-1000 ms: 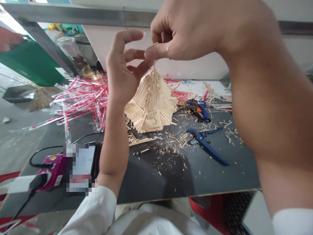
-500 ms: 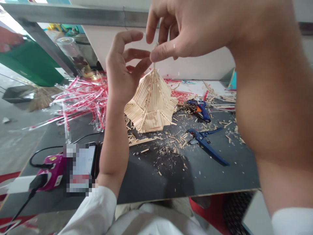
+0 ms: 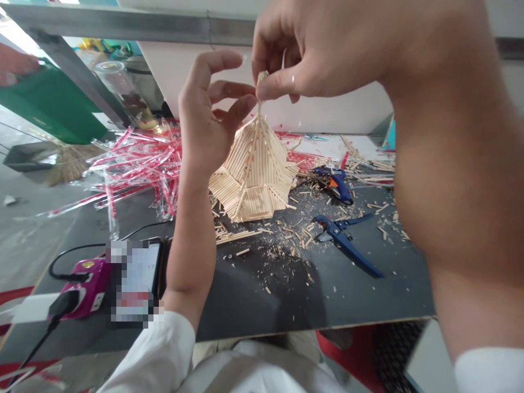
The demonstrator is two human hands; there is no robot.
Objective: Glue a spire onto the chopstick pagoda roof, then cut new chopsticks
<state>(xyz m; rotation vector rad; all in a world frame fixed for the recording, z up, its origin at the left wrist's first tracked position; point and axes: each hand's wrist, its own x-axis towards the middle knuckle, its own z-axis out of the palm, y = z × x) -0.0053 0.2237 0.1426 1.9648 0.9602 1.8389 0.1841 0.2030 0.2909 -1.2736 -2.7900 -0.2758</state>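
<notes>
A pale model roof (image 3: 262, 158) built of thin wooden sticks stands upright on the dark table, its layered sides flaring outward and a thin spire rising from its peak. At that spire, my left hand (image 3: 208, 114) has its thumb and middle finger closed on the stem, the index finger held away above. My right hand (image 3: 286, 60) comes in from the upper right, thumb and index finger pinching the small pale tip (image 3: 263, 75) of the spire. My fingers hide part of the tip and stem.
Blue cutters (image 3: 347, 248) and a blue glue gun (image 3: 338, 185) lie to the right among stick offcuts. Red-and-clear plastic wrappers (image 3: 139, 164) pile up at left. A phone (image 3: 139, 281) and a purple power adapter (image 3: 88, 286) with cables sit front left. A metal bar (image 3: 164, 27) crosses behind.
My right index finger has come down and closed against the thumb on the spire's tip. My left hand and the model roof have stayed almost in place.
</notes>
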